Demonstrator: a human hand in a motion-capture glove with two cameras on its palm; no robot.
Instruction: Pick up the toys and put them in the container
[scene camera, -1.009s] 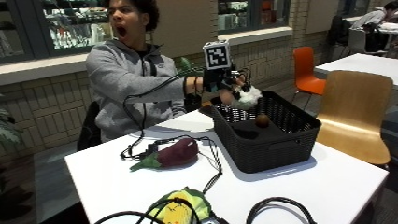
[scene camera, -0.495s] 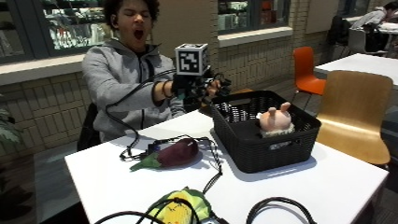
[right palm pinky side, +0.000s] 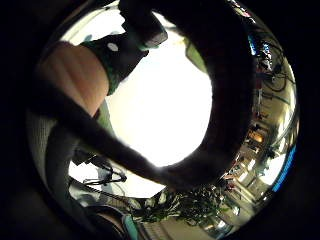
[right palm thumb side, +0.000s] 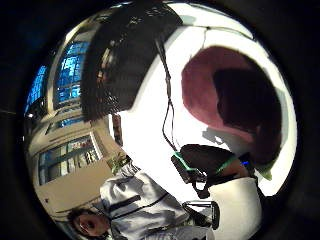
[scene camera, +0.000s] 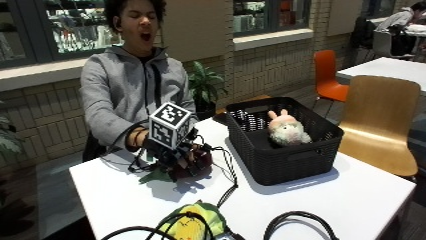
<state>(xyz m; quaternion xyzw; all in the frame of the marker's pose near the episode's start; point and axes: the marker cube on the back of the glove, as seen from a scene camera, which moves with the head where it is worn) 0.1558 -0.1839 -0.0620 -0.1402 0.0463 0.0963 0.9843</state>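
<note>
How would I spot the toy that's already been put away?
Start at the black basket on the white table, beside the seated person. Inside it lies a plush animal, pale and fluffy with pinkish ears. The dark red toy and the yellow-green one both lie out on the tabletop.

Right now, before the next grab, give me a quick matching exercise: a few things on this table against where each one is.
Things:
1. plush bunny
2. maroon toy
3. yellow toy
4. basket

Places:
A. at the table's near edge
B. under the gloved right hand
C. inside the basket
D. on the table, toward the wooden chair

Pairs: 1-C, 2-B, 3-A, 4-D
</note>
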